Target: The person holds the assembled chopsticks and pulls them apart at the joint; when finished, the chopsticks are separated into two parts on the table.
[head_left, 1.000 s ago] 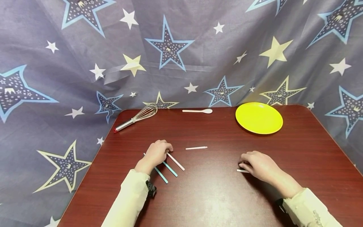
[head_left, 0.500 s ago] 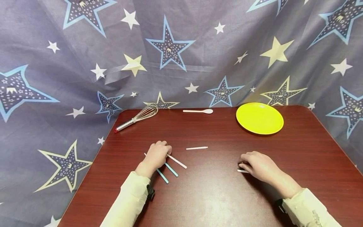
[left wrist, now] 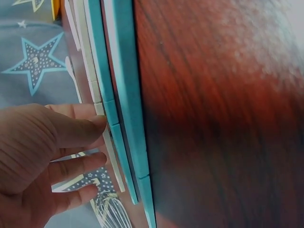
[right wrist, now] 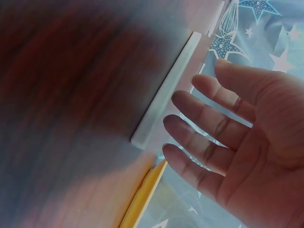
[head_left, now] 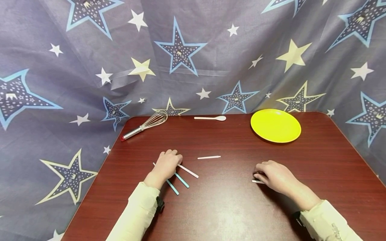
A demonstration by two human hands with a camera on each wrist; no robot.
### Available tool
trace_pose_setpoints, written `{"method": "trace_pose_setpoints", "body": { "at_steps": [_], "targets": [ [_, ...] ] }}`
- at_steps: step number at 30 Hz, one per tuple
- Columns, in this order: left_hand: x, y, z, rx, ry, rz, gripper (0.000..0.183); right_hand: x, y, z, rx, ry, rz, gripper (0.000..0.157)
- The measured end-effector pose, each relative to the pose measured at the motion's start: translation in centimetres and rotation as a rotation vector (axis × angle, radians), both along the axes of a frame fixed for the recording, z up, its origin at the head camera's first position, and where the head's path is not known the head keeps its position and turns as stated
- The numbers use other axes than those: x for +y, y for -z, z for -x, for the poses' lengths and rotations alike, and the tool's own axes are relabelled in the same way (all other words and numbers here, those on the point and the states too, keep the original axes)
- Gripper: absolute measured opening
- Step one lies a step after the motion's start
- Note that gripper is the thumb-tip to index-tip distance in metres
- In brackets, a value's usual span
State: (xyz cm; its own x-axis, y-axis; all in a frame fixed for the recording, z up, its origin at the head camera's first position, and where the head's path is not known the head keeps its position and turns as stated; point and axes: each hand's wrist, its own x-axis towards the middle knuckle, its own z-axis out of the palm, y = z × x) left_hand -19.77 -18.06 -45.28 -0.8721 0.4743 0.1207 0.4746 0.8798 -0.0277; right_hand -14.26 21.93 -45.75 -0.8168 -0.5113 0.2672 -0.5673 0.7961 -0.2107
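Observation:
My left hand (head_left: 165,165) pinches a white chopstick (head_left: 190,172) between thumb and index finger near its grooved end. Two light blue chopsticks, the nearer one (left wrist: 126,71) and the one beside the white (left wrist: 98,52), lie on the table under that hand, slanting roughly the same way. At the right, my right hand (head_left: 274,174) is held low over a short white stick (right wrist: 166,90). In the right wrist view its fingers are loosely bent and apart from the stick, holding nothing. The hand hides most of this stick in the head view.
A thin white stick (head_left: 209,157) lies between the hands. Along the back of the brown table (head_left: 223,204) are a whisk (head_left: 146,124), a white spoon (head_left: 210,117) and a yellow plate (head_left: 275,126). A star-patterned curtain (head_left: 193,83) hangs behind.
The white chopstick's near end has swung slightly right and away from me, with a small shift of my left hand. My right hand has stayed still.

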Motion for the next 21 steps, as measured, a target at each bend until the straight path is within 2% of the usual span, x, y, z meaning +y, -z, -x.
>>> {"method": "trace_pose_setpoints", "body": {
  "at_steps": [10,17,21],
  "targets": [
    [-0.2,-0.9,-0.4,0.002,0.024,-0.014,0.021,-0.1,-0.1,0.1,-0.014,-0.002,-0.004,0.015],
    [-0.2,-1.4,-0.6,-0.032,0.068,-0.073,0.025,0.0,0.1,0.0,0.024,-0.007,0.003,0.017],
    [-0.2,-1.7,-0.7,-0.045,0.099,-0.105,0.028,0.0,0.0,-0.1,0.011,-0.004,-0.005,0.016]
  ]
}}
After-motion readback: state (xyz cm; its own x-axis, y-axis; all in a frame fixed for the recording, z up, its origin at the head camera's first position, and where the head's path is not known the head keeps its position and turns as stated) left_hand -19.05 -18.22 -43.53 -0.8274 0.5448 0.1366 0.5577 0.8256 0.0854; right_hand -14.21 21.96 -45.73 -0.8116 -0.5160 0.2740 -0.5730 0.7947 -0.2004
